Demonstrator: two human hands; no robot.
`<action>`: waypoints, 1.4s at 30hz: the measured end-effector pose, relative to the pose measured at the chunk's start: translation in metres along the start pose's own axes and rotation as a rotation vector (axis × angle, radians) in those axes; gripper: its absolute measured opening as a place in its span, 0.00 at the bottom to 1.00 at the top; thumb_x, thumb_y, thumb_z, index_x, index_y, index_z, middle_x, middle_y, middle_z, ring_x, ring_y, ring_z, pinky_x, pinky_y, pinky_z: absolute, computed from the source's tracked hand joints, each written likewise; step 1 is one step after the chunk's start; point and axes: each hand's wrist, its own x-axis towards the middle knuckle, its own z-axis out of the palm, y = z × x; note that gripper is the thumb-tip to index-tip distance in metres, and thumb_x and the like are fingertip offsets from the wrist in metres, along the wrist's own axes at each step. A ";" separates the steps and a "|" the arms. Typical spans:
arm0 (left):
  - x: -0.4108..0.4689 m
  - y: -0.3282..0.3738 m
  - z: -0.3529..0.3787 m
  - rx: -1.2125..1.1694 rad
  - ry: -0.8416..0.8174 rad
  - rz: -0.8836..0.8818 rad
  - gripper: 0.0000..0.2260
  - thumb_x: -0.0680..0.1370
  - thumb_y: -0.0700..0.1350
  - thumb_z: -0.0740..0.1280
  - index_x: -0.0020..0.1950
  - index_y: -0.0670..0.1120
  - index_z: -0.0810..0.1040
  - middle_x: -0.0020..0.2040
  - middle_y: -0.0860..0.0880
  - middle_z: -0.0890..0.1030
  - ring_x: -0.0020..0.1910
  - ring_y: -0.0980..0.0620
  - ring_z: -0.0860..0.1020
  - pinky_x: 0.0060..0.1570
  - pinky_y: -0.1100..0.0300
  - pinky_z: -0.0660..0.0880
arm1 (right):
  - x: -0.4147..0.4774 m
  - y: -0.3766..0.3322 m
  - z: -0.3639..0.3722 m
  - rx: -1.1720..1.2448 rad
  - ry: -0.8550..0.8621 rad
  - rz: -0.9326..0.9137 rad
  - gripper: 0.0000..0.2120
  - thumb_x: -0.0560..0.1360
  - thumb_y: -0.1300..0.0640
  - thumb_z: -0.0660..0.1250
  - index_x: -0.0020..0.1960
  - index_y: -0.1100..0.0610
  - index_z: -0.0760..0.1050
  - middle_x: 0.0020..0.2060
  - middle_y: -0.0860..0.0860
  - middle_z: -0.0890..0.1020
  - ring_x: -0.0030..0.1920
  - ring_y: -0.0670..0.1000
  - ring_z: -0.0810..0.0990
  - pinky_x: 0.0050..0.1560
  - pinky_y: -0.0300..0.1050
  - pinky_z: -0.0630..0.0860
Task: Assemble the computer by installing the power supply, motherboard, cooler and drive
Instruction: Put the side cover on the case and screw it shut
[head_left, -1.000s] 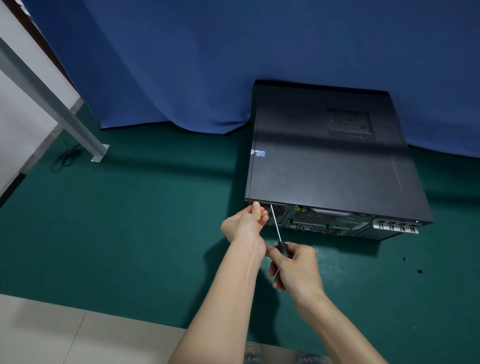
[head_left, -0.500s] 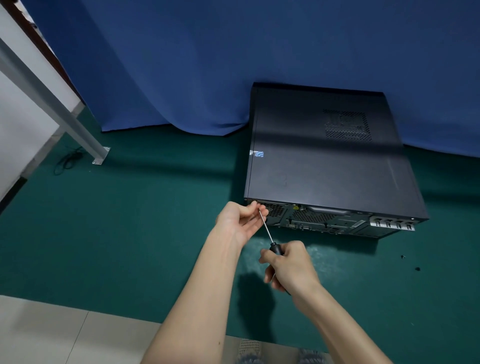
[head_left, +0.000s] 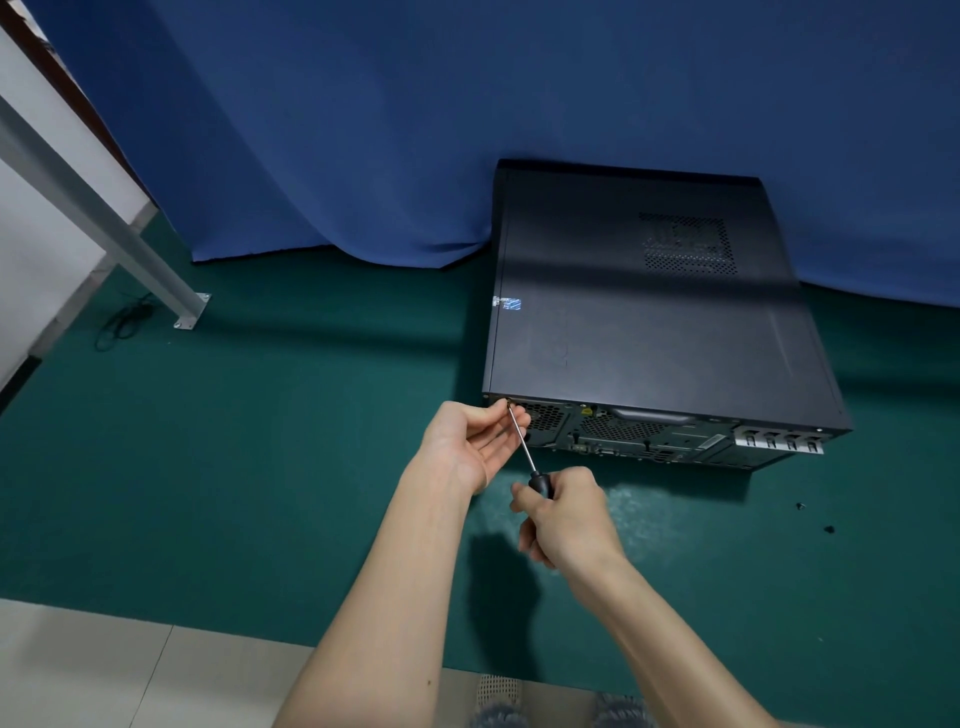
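- the computer case (head_left: 649, 322) is big, black and shut. it lies flat on a green mat (head_left: 234, 467) on the floor, and its far end is against a blue cloth (head_left: 467, 104).
- the back of the case, with its holes and plugs, faces the person.
- the right hand (head_left: 566, 519) holds a screwdriver (head_left: 519, 441). its grip is curled tight around the black handle.
- the thin metal rod of the screwdriver points up and a bit left. its tip sits at the top left corner of the back of the case, on a small gold-looking screw (head_left: 506, 401).
- the left hand (head_left: 467, 441) is palm up, right beside that corner. its grip is curled around the rod close to the tip, and the fingertips touch the case.
- a small blue and white sticker (head_left: 508, 303) sits on the left edge of the case top.
- a patch of tiny air holes (head_left: 685, 241) is on the top, near the far right.
- two small dark bits (head_left: 829, 530) lie on the mat to the right, well apart from the hands. they are too small to tell what they are.
- a grey metal leg (head_left: 104, 218) stands on the left, with a black cord (head_left: 124, 317) on the mat just beside its foot.
- pale floor tiles (head_left: 104, 665) show at the near edge of the mat.
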 end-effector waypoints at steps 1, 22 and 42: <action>0.000 0.000 0.000 0.000 -0.001 0.001 0.04 0.74 0.31 0.66 0.45 0.33 0.80 0.37 0.40 0.84 0.33 0.47 0.84 0.29 0.59 0.80 | 0.000 0.000 0.001 -0.062 0.022 -0.019 0.12 0.79 0.56 0.64 0.47 0.66 0.74 0.23 0.55 0.78 0.20 0.48 0.72 0.25 0.40 0.70; -0.001 -0.011 0.012 0.257 0.163 0.434 0.03 0.76 0.29 0.65 0.44 0.29 0.76 0.36 0.36 0.80 0.31 0.47 0.82 0.33 0.61 0.81 | -0.011 0.011 0.012 0.041 -0.002 -0.027 0.19 0.80 0.47 0.62 0.44 0.64 0.74 0.23 0.51 0.72 0.23 0.52 0.71 0.26 0.41 0.67; -0.006 -0.015 0.014 0.337 0.175 0.404 0.07 0.77 0.31 0.65 0.39 0.33 0.77 0.27 0.44 0.80 0.22 0.53 0.78 0.24 0.62 0.77 | -0.014 0.009 0.000 0.824 -0.373 0.253 0.13 0.76 0.52 0.68 0.38 0.59 0.72 0.22 0.50 0.66 0.16 0.44 0.59 0.17 0.31 0.54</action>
